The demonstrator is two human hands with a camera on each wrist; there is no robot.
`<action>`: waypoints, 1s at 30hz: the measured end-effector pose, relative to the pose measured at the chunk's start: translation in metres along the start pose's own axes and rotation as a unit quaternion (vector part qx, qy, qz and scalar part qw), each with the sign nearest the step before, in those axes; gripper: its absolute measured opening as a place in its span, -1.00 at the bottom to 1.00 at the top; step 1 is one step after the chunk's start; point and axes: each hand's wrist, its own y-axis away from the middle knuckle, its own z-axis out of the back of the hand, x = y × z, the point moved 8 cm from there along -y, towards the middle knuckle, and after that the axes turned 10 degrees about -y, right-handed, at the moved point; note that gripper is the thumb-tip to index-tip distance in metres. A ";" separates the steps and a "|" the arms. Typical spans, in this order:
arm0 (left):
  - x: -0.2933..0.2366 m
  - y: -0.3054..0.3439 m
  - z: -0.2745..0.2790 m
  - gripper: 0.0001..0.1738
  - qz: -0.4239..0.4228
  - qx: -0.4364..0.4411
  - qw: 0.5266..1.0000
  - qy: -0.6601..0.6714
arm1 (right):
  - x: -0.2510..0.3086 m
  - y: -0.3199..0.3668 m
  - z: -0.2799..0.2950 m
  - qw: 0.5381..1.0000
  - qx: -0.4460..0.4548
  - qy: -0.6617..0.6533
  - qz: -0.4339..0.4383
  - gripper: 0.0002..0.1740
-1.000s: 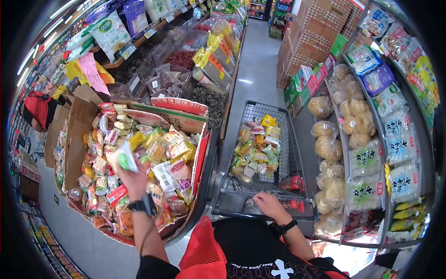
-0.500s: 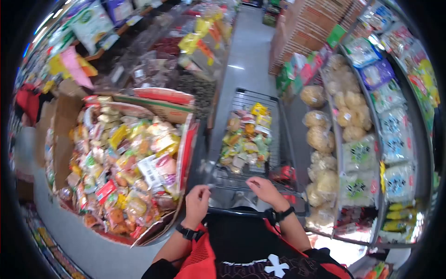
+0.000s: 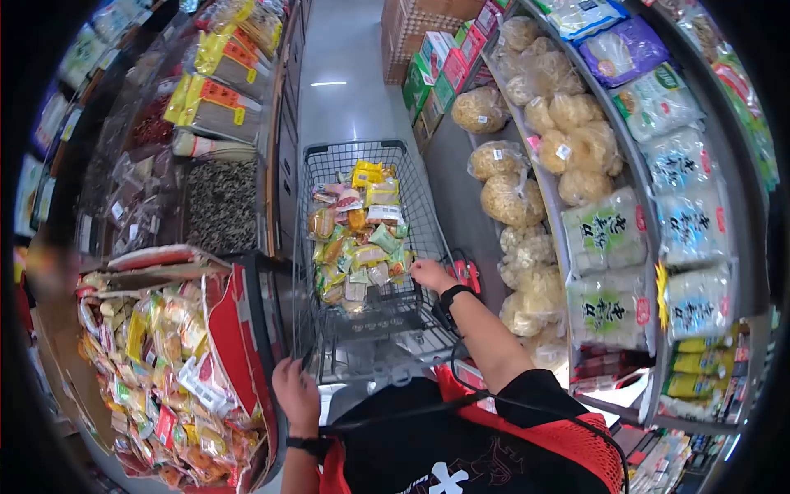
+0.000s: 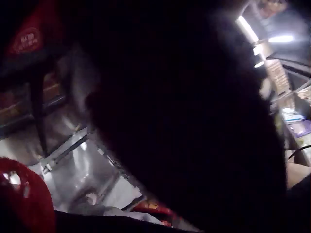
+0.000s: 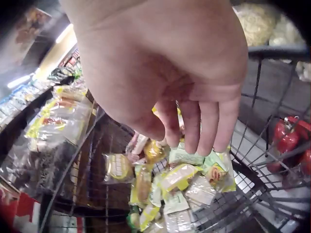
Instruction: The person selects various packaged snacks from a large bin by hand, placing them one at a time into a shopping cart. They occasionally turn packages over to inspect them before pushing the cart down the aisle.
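Observation:
A wire shopping cart (image 3: 421, 156) stands in front of me, with a pile of small wrapped snacks (image 3: 362, 251) in its basket. My right hand (image 3: 429, 274) hangs over the basket's right side. In the right wrist view its loosely bent fingers (image 5: 208, 124) point down over the snack packets (image 5: 180, 177), holding nothing. My left hand (image 3: 296, 399) is near the cart's rear left corner, fingers relaxed, with no package visible in it. Beside that hand is a cardboard bin (image 3: 226, 329) full of wrapped snacks. The left wrist view is mostly dark and hides the left hand.
Shelves on the right carry bagged round noodle cakes (image 3: 510, 198) and white packs (image 3: 609, 230). Dried goods in open bins (image 3: 222, 202) line the left. Ahead runs an aisle floor (image 3: 341, 99), with stacked cartons (image 3: 420, 33) at its right. Red objects (image 5: 286, 138) show beyond the cart's side.
My left hand held a package over the bin; it came back to the cart without it, then moved left. My right hand reached forward over the basket. The view swung right.

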 end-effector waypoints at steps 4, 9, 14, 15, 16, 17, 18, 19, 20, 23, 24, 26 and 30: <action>0.008 -0.022 -0.017 -0.55 0.142 0.056 0.980 -0.128 | -0.035 -0.070 -0.011 0.997 -0.036 0.060 0.027 -0.68; 0.033 -0.020 -0.057 -0.58 0.263 0.148 0.937 -0.178 | -0.040 -0.146 -0.039 0.988 -0.141 0.009 0.057 -0.51; 0.042 -0.015 -0.060 -0.72 0.272 0.107 0.943 -0.160 | -0.055 -0.200 -0.077 0.976 -0.173 0.019 0.127 -0.35; 0.035 -0.018 -0.059 -0.74 0.245 0.098 0.947 -0.181 | -0.067 -0.201 -0.078 0.972 -0.213 0.026 0.090 -0.39; 0.033 -0.022 -0.054 -0.75 0.253 0.106 0.944 -0.180 | -0.039 -0.192 -0.070 0.971 -0.215 -0.036 0.101 -0.53; 0.030 -0.026 -0.053 -0.76 0.261 0.113 0.943 -0.173 | -0.039 -0.200 -0.073 0.968 -0.205 -0.060 0.132 -0.59; 0.028 -0.029 -0.050 -0.76 0.274 0.108 0.939 -0.176 | -0.011 -0.187 -0.066 0.973 -0.195 -0.008 0.126 -0.62; 0.027 -0.029 -0.048 -0.77 0.285 0.108 0.937 -0.169 | -0.030 -0.196 -0.075 0.983 -0.171 0.049 0.042 -0.45; 0.029 -0.026 -0.046 -0.76 0.272 0.096 0.942 -0.172 | -0.031 -0.188 -0.074 0.969 -0.206 0.110 0.085 -0.35; 0.026 -0.021 -0.038 -0.76 0.255 0.099 0.949 -0.158 | 0.013 -0.130 -0.061 0.984 -0.156 0.078 0.041 -0.10; 0.025 -0.019 -0.033 -0.75 0.249 0.096 0.951 -0.154 | 0.041 -0.110 -0.065 0.992 -0.102 0.001 0.075 -0.08; 0.028 -0.012 -0.031 -0.74 0.253 0.112 0.950 -0.145 | 0.018 -0.108 -0.086 0.981 0.014 -0.075 0.178 -0.14; 0.030 0.005 -0.016 -0.73 0.187 0.038 0.977 -0.098 | 0.091 0.010 -0.101 0.963 0.139 -0.093 0.209 -0.18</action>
